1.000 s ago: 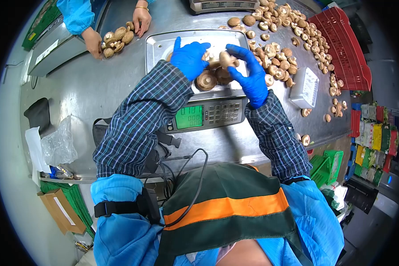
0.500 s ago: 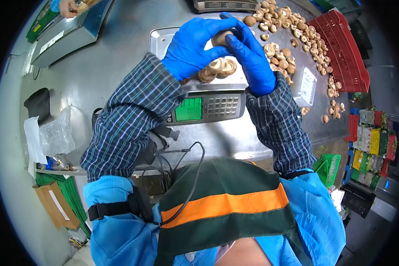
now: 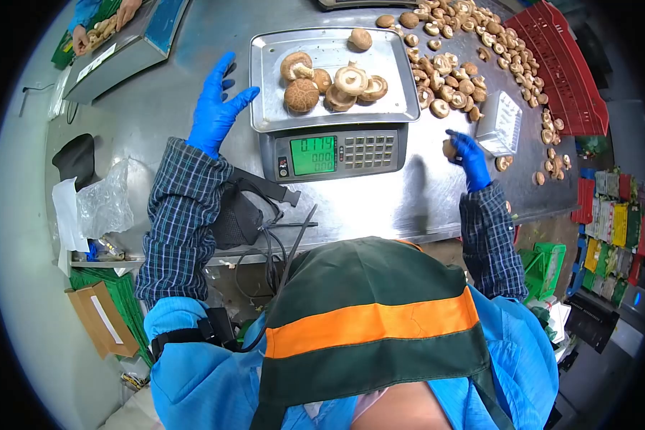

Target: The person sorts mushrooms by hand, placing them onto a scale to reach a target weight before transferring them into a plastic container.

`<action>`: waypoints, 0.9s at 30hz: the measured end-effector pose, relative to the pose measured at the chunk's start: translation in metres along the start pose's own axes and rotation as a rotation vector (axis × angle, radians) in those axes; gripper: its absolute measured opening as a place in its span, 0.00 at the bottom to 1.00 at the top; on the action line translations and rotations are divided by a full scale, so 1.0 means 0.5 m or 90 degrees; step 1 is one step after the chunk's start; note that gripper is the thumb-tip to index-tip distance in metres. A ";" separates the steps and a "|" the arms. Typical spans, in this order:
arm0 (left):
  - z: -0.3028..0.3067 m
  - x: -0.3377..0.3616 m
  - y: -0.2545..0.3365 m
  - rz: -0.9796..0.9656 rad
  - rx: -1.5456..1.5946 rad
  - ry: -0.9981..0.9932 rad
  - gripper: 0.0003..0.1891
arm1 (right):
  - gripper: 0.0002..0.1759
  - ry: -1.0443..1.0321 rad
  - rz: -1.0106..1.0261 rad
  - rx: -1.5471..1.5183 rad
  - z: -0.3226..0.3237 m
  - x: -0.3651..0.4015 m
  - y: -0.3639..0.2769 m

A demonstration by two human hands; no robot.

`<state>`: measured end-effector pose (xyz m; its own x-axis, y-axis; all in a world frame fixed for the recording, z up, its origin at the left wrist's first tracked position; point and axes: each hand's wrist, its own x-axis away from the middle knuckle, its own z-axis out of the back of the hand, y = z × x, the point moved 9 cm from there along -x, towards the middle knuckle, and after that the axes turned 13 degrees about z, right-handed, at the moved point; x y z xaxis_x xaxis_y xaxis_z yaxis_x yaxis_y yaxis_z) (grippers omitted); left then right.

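Observation:
My left hand, in a blue glove, is held open at the left edge of the scale's metal tray, fingers apart and nothing in it. Several brown mushrooms lie in that tray, some cap up and some with pale stems showing. Below the tray is the digital scale with its green lit display. To the right of the scale, my gloved right hand is closed around a mushroom, partly hidden by the fingers. A clear plastic punnet stands just beyond that hand.
Loose mushrooms spread over the right of the metal table, by a red crate. Another person's hands work at a box-like unit top left. Plastic wrap and cables lie near the front edge.
My hands have parted from above the tray, where they held a mushroom together. The left has moved left and opened; the right has come down to the right with a mushroom.

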<state>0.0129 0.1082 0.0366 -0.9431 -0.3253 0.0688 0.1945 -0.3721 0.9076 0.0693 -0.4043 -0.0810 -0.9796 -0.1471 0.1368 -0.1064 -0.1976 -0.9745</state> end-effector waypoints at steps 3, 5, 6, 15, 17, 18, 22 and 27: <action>-0.015 0.000 -0.044 0.050 0.022 -0.014 0.41 | 0.17 0.015 -0.021 0.071 0.011 0.024 0.108; -0.040 -0.006 -0.054 0.067 0.032 -0.039 0.44 | 0.20 -0.047 0.049 0.190 0.009 0.007 0.166; -0.049 -0.008 -0.053 0.066 0.032 -0.039 0.44 | 0.20 -0.094 0.032 0.230 -0.002 0.002 0.180; -0.123 -0.023 -0.048 0.038 0.026 -0.081 0.50 | 0.21 -0.075 0.399 0.309 -0.187 -0.161 -0.270; -0.140 -0.033 -0.050 0.007 0.010 -0.072 0.54 | 0.22 -0.142 0.413 0.229 -0.250 -0.245 -0.280; -0.146 -0.033 -0.032 0.012 0.014 -0.074 0.59 | 0.24 -0.165 0.444 0.287 -0.293 -0.282 -0.287; -0.172 -0.043 -0.018 -0.052 -0.044 -0.055 0.62 | 0.32 -0.326 0.491 0.392 -0.446 -0.339 -0.311; -0.182 -0.045 0.002 -0.050 -0.035 -0.070 0.63 | 0.35 -0.355 0.493 0.647 -0.476 -0.390 -0.276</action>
<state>0.0589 0.0358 -0.0017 -0.9793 -0.1971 0.0458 0.1302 -0.4404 0.8883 0.2345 -0.1177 -0.0157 -0.5095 -0.8563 -0.0848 0.8297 -0.4627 -0.3123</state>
